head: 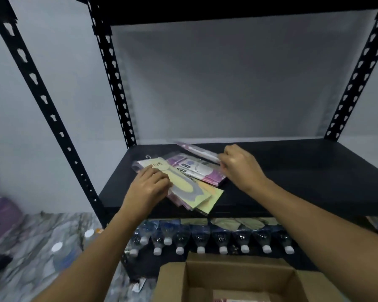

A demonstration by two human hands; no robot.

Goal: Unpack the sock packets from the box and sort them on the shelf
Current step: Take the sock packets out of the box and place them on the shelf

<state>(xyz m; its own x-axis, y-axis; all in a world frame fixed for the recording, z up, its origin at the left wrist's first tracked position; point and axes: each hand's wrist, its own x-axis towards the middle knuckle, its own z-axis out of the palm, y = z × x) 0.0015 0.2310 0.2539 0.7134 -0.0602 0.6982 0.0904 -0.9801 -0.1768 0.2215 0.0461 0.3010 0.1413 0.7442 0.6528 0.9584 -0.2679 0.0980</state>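
A: Where do these go?
B: On the shelf (292, 171), past the box (227, 275). Your left hand (148, 186) grips the yellow pile (196, 190); keep it square (sleeves likely slide). Your right hand (238, 164) pinches a packet (199, 151) by the purple pile (196, 168); lay it flush.

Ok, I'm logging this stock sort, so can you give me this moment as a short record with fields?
shelf: black metal, packets on its left part
left grip: rests on the yellow sock packets
right grip: pinches a clear packet, tilted above the purple sock packets
cardboard box: open, in front of the shelf
water bottles: in a row on the level below
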